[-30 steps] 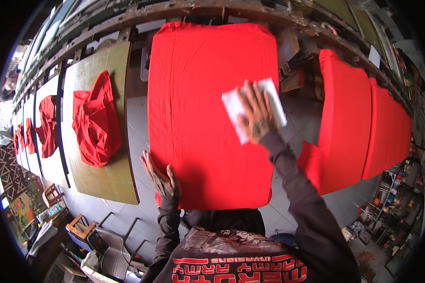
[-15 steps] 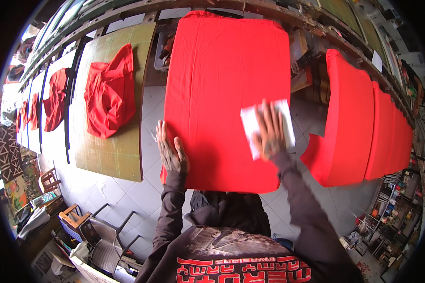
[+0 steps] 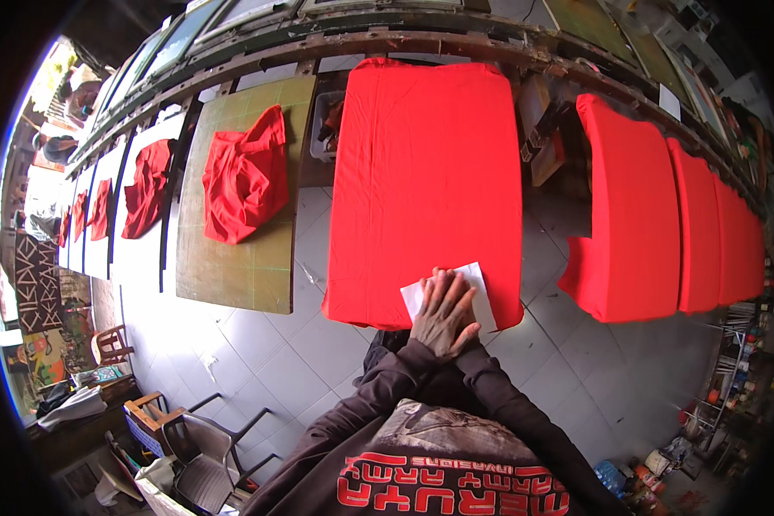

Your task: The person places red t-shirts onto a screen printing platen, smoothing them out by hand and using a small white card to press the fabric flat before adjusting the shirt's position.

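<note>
A red cloth [image 3: 430, 172], perhaps a T-shirt, is stretched smooth over a board in front of me, with a few faint creases down its length. Near the board's close edge lies a white flat sheet or pad [image 3: 480, 284], tilted on the cloth. My left hand [image 3: 439, 323] rests flat on top of my right hand, fingers stretched forward, thumb out to the right. Underneath, my right hand [image 3: 467, 308] presses on the white pad; most of it is hidden, but its fingers look extended. The pad's middle is covered by both hands.
Left stands an olive board [image 3: 232, 284] with a crumpled red cloth [image 3: 245, 181]; white boards with more red cloths follow. More cloth-covered boards [image 3: 632, 215] stand right. A dark metal rail [image 3: 456, 43] runs behind. A chair [image 3: 202, 447] stands lower left.
My right hand and the white pad have slid toward me and left, to the board's near edge. My left hand has left the cloth's left edge and now lies over my right.
</note>
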Motion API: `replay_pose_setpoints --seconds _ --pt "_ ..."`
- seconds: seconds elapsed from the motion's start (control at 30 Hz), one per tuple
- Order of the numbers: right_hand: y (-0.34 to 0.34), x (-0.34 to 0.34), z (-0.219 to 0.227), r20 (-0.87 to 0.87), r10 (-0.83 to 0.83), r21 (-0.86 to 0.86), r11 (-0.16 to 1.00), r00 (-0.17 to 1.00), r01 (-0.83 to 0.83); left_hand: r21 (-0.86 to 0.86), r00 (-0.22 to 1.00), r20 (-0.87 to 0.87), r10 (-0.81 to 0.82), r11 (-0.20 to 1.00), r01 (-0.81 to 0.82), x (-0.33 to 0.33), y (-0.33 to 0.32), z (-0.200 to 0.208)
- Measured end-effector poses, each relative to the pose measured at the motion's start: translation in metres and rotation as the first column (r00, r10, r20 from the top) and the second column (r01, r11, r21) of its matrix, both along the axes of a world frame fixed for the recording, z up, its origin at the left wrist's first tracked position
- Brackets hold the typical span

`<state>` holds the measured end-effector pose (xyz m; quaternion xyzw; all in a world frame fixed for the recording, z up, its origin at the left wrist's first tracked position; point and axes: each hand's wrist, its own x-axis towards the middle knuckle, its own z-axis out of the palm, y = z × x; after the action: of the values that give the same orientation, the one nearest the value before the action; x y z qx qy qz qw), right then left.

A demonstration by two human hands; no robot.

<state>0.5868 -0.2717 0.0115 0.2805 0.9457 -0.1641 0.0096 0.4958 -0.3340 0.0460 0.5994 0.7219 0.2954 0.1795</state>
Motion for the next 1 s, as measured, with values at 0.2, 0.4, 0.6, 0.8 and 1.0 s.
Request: replay_pose_setpoints --seconds 0.2,0.4,0.6,0.8,1.0 --pt "-0.034 -0.031 -0.009 -0.042 0.102 -0.023 0.994 0.994 -0.103 -0.062 0.986 -0.072 0.149 0.986 -0.153 -0.048 -0.046 0.002" --pt "-0.035 -0.082 -0.009 -0.042 0.162 -0.027 0.986 0.986 -0.163 -0.118 0.98 -0.038 0.194 0.973 -0.198 -0.105 -0.05 0.005" --pt "0.001 -0.168 -0.009 -0.055 0.164 0.011 0.986 0.985 -0.164 -0.092 0.991 -0.043 0.129 0.987 -0.133 -0.183 -0.005 0.004" --pt "0.075 -0.264 -0.015 -0.063 0.12 0.146 0.983 0.991 -0.11 -0.007 0.997 -0.074 0.014 1.0 -0.015 -0.269 0.073 -0.009" --pt "0.185 -0.36 -0.038 -0.099 0.04 0.39 0.921 0.994 0.002 0.146 0.983 -0.179 -0.04 0.987 0.067 -0.357 0.174 -0.029"
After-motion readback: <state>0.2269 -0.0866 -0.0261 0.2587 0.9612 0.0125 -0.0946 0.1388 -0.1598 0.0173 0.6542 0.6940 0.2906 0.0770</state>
